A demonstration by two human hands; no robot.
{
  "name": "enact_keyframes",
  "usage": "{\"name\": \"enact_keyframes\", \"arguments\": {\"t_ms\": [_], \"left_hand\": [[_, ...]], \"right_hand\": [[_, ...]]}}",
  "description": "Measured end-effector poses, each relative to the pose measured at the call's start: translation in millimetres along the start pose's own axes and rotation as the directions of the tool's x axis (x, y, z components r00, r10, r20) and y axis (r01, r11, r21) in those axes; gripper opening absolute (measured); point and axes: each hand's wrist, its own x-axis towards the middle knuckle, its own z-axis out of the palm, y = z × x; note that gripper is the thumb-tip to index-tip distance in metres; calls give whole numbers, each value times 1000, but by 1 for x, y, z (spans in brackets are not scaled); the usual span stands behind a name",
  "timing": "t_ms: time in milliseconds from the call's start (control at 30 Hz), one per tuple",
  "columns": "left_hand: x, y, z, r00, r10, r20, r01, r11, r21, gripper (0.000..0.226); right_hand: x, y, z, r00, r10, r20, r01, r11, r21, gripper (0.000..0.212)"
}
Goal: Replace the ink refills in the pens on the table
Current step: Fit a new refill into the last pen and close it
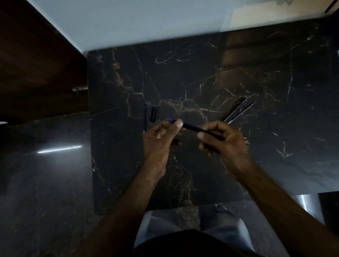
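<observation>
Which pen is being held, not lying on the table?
The black pen, gripped by the left hand and right hand. The other pens lie on the table.

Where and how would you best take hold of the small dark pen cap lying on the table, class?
Pinch the pen cap across its short width at mid-length, coming straight down from above. It lies flat on the marble table, pointing away from the person, its long sides clear, though a thin blue refill lies close on its left.
</observation>
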Motion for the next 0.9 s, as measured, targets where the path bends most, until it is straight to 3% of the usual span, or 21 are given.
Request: {"name": "enact_keyframes", "arguments": {"t_ms": [167,367,500,567,700,900], "left_hand": [[0,2,-2,1000,10,27,-11,1000,23,9],[2,1,-5,1000,12,0,-12,999,51,13],[4,-3,-8,1000,5,-21,-3,997,79,9],[6,-5,-9,999,14,-30,-12,995,96,10],[7,-7,-11,999,32,-19,-30,992,120,9],[8,-10,-14,999,35,-28,-32,994,104,14]], "right_hand": [[-1,1,2,999,35,-2,-35,998,44,36],[3,6,1,999,15,44,-13,999,-53,10],[3,5,0,992,-8,126,11,1000,-25,11],[2,5,1,995,-51,85,60,992,-110,20],[5,6,4,992,-128,-2,126,980,-156,12],[6,10,4,1000,-21,21,25,976,-216,36]]}}
